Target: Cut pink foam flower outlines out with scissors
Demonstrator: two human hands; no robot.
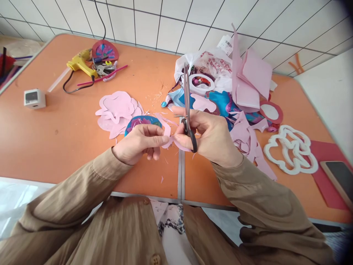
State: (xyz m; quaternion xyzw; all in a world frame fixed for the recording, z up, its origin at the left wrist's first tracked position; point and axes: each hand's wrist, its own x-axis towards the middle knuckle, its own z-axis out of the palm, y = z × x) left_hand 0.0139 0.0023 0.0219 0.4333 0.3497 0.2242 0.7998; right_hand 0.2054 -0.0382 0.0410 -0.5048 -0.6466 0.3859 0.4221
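Observation:
My left hand (140,142) pinches one end of a curved pink strip (167,129), of paper or thin foam, between thumb and fingers. My right hand (213,137) has the black-handled scissors (187,92) hooked on its fingers, blades pointing away from me. Its thumb and a finger also grip the strip near the middle. Beneath and behind my left hand lies a blue-edged patterned piece (142,120), partly covered. Just beyond it is a pile of pink cloud-like cutouts (117,110).
A yellow glue gun (81,63) lies at the back left near keys (102,69); a white cube (34,98) sits at left. On the right are folded pink sheets (253,77), pink offcuts (244,134), white cloud-shaped frames (291,149) and a phone (340,176).

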